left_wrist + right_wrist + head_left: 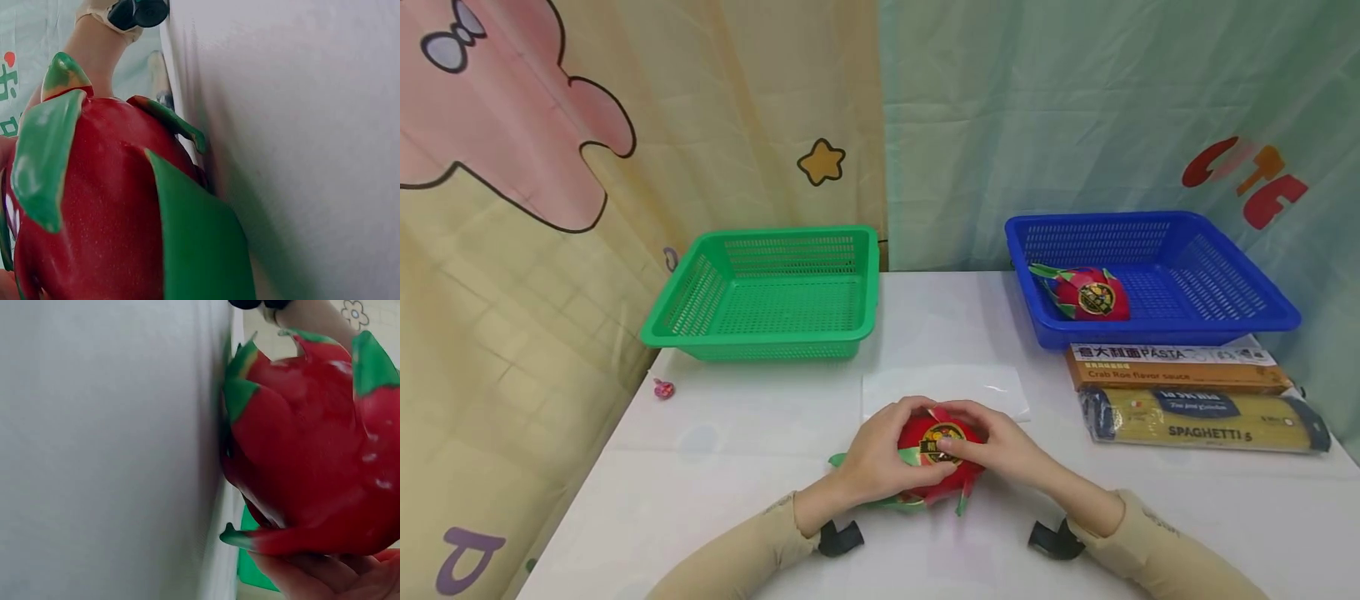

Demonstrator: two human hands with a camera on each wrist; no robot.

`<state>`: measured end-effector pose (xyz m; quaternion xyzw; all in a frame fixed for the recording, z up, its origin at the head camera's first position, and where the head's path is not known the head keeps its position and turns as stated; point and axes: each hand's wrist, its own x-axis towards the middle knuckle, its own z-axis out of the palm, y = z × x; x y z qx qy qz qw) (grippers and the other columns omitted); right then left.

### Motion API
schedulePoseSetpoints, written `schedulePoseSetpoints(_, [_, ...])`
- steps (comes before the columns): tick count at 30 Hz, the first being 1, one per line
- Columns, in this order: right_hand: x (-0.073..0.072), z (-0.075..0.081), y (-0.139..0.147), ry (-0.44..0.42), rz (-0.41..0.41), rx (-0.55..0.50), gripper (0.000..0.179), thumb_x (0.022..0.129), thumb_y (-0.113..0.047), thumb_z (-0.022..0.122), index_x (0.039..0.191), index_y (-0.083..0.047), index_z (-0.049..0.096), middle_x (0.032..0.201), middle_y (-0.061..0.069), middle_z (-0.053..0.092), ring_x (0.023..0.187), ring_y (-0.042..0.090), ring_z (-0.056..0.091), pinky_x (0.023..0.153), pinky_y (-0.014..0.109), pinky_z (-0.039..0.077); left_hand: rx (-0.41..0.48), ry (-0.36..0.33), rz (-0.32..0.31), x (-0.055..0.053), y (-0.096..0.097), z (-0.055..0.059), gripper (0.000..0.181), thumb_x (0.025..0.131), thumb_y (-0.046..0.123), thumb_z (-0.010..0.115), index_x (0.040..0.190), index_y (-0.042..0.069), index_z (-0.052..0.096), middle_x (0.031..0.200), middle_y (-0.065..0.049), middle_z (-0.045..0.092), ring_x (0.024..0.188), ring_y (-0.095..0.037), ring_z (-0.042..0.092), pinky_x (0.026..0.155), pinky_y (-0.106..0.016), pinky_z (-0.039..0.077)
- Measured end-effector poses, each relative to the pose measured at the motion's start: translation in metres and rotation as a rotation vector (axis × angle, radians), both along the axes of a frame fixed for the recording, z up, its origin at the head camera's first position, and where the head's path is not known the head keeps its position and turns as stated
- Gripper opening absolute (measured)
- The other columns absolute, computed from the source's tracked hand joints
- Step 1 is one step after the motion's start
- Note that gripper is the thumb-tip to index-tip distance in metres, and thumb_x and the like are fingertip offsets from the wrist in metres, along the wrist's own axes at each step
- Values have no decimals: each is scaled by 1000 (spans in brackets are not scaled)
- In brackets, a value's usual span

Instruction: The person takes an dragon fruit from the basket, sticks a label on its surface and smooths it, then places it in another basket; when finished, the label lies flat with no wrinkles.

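Observation:
A red dragon fruit (916, 432) with green-tipped scales and a round black-and-gold sticker sits at the front middle of the white table. My left hand (876, 457) grips its left side, with the thumb across the front. From the right, my right hand (1003, 446) holds it too, its thumb on the sticker. In the left wrist view the dragon fruit (106, 194) shows its glossy skin and long green scales close to the tabletop. The right wrist view has the dragon fruit (312, 450) with fingers (312, 575) against its far side.
A green basket (760, 342) stands at the back left. In the blue basket (1172, 333) at the back right lies another dragon fruit (1112, 296). A pasta box (1180, 375) and a spaghetti pack (1210, 421) lie before it. Clear plastic (955, 383) lies behind my hands, a wrapped candy (663, 389) at left.

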<state>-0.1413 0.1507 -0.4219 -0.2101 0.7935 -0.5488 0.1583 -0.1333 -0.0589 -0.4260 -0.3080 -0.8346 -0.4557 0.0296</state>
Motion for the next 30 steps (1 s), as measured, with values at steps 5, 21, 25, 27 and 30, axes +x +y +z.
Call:
schedulePoseSetpoints(5, [5, -4, -4, 26, -36, -88, 50, 93, -23, 60, 136, -3, 44, 123, 14, 59, 102, 21, 60, 81, 27, 50, 48, 21, 23, -1, 1, -3, 61, 74, 39, 76, 124, 15, 51, 104, 9, 61, 87, -7, 55, 66, -21, 50])
schedulePoseSetpoints(21, [4, -5, -3, -45, 4, -54, 57, 98, -29, 50, 146, -10, 26, 137, 18, 45, 117, 32, 49, 94, 44, 43, -26, -46, 86, 3, 1, -1, 72, 78, 48, 71, 135, 14, 41, 115, 4, 56, 97, -10, 54, 75, -28, 51])
schedulePoseSetpoints(25, [8, -5, -5, -34, -4, 19, 62, 93, -32, 57, 146, -21, 26, 135, 13, 45, 114, 29, 50, 86, 38, 49, -108, -12, 123, 1, 1, 0, 70, 86, 52, 57, 138, 10, 36, 120, -2, 57, 99, -14, 57, 76, -32, 50])
schedulePoseSetpoints(27, [10, -6, -5, -3, -18, 31, 62, 94, -32, 56, 147, -25, 24, 136, 11, 45, 116, 28, 50, 87, 38, 49, -125, 7, 129, -1, 1, -2, 63, 90, 51, 52, 135, 8, 41, 114, -2, 61, 94, -14, 59, 74, -29, 51])
schedulePoseSetpoints(30, [14, -7, -6, 55, -32, 35, 61, 95, -31, 53, 147, -26, 21, 137, 8, 47, 117, 25, 51, 90, 35, 47, -129, 35, 126, -3, 2, -3, 49, 92, 48, 51, 120, 9, 55, 102, 2, 65, 85, -10, 60, 67, -24, 50])
